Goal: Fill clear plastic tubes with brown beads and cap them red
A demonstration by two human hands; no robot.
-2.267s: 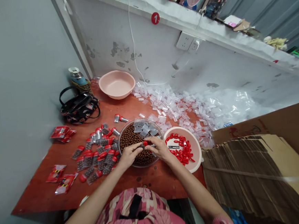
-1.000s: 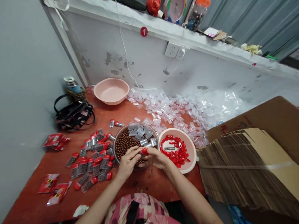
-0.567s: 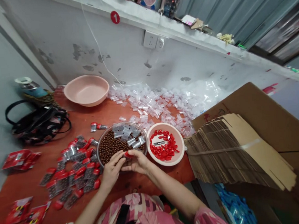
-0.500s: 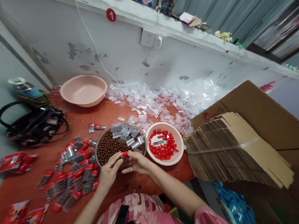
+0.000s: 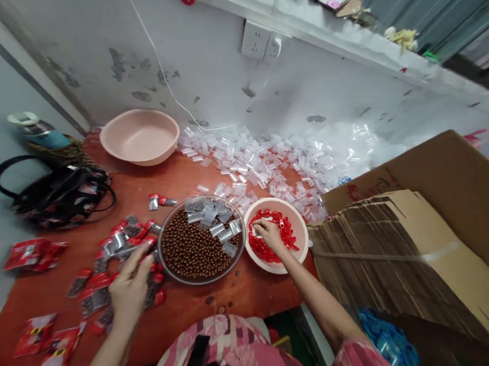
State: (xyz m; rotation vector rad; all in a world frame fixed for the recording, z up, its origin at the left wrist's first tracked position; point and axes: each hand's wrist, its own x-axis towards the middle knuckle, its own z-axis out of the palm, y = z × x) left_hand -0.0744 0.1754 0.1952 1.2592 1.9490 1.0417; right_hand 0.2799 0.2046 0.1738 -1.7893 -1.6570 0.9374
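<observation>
My left hand [image 5: 129,285] is over a pile of small clear packs with red caps and dark balls inside [image 5: 99,296]. Its fingers are stretched out and apart, and I see nothing gripped in them. To the right, my right hand [image 5: 269,234] reaches into a pale bowl [image 5: 303,243] of red plastic caps [image 5: 289,236]. Its fingers are drawn together among the caps; what they hold, if anything, is hidden. Between my hands stands a round bowl [image 5: 161,263] full of brown balls [image 5: 194,246], with several clear empty sleeves [image 5: 211,214] lying on top.
Loose clear sleeves [image 5: 247,163] are heaped along the wall. A pink basin [image 5: 139,137] and a black handbag [image 5: 63,194] stand at the back left. Red packets [image 5: 56,344] lie at the left. Stacked flat cardboard [image 5: 368,252] and a large carton [image 5: 452,189] are on the right.
My hands were together at the ball bowl's near edge around a red cap. They have parted: left to the capped packs, right into the bowl of red caps. The view has shifted slightly.
</observation>
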